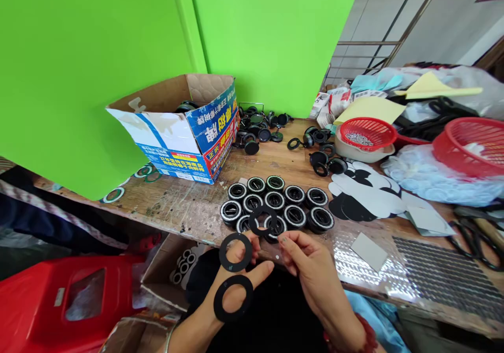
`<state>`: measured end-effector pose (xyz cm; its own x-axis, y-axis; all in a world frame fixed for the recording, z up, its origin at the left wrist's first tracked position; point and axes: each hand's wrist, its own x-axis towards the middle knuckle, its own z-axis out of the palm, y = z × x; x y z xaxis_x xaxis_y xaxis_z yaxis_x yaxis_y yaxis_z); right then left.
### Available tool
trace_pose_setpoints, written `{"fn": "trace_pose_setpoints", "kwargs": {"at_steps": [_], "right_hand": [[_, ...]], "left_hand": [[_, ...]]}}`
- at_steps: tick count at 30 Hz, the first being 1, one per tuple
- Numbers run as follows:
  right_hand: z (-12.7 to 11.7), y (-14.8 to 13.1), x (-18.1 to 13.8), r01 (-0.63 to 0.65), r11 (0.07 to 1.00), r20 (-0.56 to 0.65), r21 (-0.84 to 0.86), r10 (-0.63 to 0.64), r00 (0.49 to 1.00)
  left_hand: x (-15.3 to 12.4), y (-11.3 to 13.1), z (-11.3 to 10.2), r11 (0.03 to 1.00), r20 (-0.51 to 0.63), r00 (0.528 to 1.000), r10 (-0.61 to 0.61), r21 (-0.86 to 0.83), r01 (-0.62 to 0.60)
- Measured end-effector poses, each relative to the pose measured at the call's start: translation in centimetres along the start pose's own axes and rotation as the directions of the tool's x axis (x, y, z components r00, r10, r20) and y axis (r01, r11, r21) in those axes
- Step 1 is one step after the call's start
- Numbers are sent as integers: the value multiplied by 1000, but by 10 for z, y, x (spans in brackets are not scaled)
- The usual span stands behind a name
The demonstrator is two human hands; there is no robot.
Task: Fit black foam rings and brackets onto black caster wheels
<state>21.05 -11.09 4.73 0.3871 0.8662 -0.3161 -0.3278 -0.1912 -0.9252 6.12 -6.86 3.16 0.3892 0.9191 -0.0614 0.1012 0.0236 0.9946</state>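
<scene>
Three flat black rings lie along my left hand [244, 253]: a black ring [233, 311] at the wrist, another across the back of the hand, and a third black ring [254, 226] at the fingertips. Its thumb points right, away from the partly curled fingers. My right hand [311, 264] is closed in a pinch close to the left fingertips; whatever it pinches is too small to make out. Just beyond both hands, several round black parts with pale ringed rims [295, 216] stand in rows on the wooden table [189, 206].
Behind left stands an open cardboard box [169, 153], with black round parts [252, 147] beside it. At right are red baskets [368, 132], white-and-black cutouts [370, 190], a grey square [369, 251], a ridged mat [444, 274] and scissors [472, 237]. A red stool [39, 300] is lower left.
</scene>
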Motion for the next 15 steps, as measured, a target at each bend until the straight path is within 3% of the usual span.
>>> {"fn": "trace_pose_setpoints", "kwargs": {"at_steps": [5,9,15], "right_hand": [[7,10,-6,-57,971,-53,233,71,996],[7,6,-6,-97,948,-39,302,114,993],[4,5,1,-134,956,-66,260,156,986]], "left_hand": [[-6,4,12,974,68,989,128,178,-138],[-7,2,15,911,159,961,227,314,-267],[-12,3,11,791,151,973,175,566,-230]]}}
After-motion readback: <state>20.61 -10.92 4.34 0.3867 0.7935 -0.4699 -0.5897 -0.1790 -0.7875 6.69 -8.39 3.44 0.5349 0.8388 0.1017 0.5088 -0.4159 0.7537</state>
